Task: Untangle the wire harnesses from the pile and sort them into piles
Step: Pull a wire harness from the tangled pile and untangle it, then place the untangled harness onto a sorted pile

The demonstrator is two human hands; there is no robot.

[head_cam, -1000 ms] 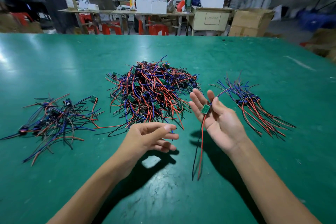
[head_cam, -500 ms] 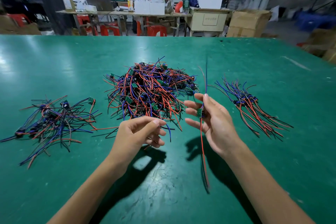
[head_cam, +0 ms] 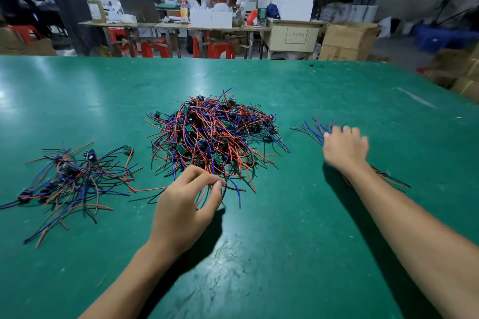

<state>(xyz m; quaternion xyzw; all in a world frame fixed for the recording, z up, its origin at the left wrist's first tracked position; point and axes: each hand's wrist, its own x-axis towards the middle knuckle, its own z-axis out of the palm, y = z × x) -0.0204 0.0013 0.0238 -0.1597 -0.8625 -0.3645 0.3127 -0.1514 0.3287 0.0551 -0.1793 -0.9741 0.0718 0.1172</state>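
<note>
A big tangled pile of red, blue and black wire harnesses (head_cam: pixel 215 134) with small green boards lies mid-table. A sorted pile (head_cam: pixel 75 179) is spread at the left. A smaller sorted pile (head_cam: pixel 315 131) lies at the right, mostly hidden under my right hand (head_cam: pixel 344 147), which rests palm-down on it with fingers curled; whether it still grips the harness I cannot tell. My left hand (head_cam: pixel 186 204) sits at the near edge of the big pile, thumb and forefinger pinched around loose wire ends there.
The green table (head_cam: pixel 259 254) stretches wide around the piles; its far edge runs across the top. Beyond it are workbenches, red stools, cardboard boxes (head_cam: pixel 347 41) and seated people.
My right hand carried the harness it held from the middle over to the right pile and turned palm-down onto it. My left hand moved forward to the big pile's near edge.
</note>
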